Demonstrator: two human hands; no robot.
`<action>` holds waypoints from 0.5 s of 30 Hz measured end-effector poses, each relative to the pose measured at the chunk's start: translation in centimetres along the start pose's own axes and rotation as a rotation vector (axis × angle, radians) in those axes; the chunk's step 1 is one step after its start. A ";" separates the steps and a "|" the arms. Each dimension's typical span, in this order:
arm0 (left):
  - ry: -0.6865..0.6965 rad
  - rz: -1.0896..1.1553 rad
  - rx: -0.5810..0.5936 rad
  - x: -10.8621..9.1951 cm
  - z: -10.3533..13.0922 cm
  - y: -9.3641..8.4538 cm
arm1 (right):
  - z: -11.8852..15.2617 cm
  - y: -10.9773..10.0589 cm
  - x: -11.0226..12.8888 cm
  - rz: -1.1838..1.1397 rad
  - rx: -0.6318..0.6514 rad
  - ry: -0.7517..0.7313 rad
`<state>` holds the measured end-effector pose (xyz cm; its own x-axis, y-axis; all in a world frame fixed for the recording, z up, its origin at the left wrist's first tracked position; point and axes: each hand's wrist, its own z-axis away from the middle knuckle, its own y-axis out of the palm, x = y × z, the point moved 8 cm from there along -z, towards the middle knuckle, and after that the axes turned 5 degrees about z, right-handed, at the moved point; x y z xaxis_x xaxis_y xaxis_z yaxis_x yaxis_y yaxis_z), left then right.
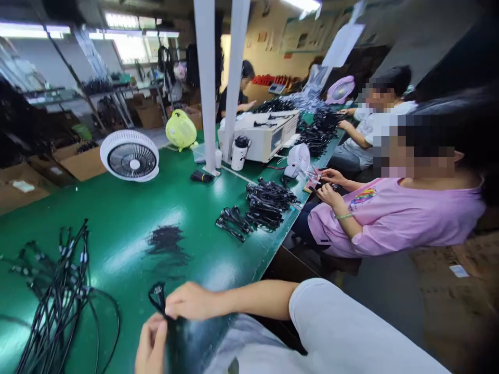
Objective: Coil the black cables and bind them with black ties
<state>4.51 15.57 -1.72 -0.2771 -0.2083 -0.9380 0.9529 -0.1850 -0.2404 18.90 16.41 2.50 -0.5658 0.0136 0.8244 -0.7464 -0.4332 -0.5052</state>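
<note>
A short black cable [157,297], bent into a loop with a connector at its top, is held over the green table near its front edge. My right hand [193,301] pinches it from the right side. Just below, my left hand [151,340] has its thumb and fingers closed around the lower part of the same cable. The cable's lower end is hidden by my fingers and blur. To the left lies a loose heap of long black cables [58,306] with small connectors at their upper ends.
Bundled black cables [268,202] lie along the right side of the green table [128,213]. A white fan [130,156], a yellow-green fan [180,130], a white pole [206,83] and a boxy machine [253,137] stand farther back. A co-worker in pink [409,213] sits at right.
</note>
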 end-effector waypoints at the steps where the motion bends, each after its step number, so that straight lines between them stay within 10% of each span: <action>1: -0.031 0.021 0.014 -0.6 0.7 0.3 | 0.3 0.0 0.3 0.034 -0.005 -0.011; 15: -0.080 0.378 0.286 -0.3 3.0 4.2 | 1.8 2.3 0.4 0.780 -0.074 -0.179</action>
<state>8.17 11.96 -1.72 0.0630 -0.3831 -0.9215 0.9196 -0.3365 0.2028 17.59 13.76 2.18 -0.8738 -0.4157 0.2524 -0.1842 -0.1976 -0.9628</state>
